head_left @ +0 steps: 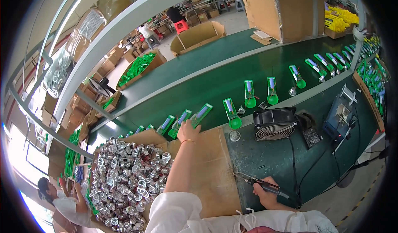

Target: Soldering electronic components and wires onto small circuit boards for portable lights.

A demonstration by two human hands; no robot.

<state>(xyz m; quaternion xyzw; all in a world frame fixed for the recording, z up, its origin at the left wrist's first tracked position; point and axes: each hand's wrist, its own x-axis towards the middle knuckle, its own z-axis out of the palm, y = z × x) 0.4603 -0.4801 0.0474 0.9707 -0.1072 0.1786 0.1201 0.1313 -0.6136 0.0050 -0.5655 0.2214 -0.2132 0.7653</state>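
Observation:
My left hand [188, 132] reaches over the green belt, its fingers closed at the lower end of a green plastic lamp housing [202, 113] with a pale violet cell in it. Another green housing [180, 123] lies just left of those fingers. My right hand [267, 193] is wrapped round the dark handle of a soldering iron [269, 186], whose metal tip points left over the brown cardboard sheet [209, 166]. Left of my left forearm, silvery reflector cups [124, 179] with thin red wires fill a carton.
Several green housings [250, 93] with reflector cups beside them line the belt [166, 104]. Right of the cardboard stand a black fan [274, 124], a small dark tray [311, 137] and a blue soldering unit [340, 116]; black cables cross the bench. A co-worker [68, 202] sits at far left.

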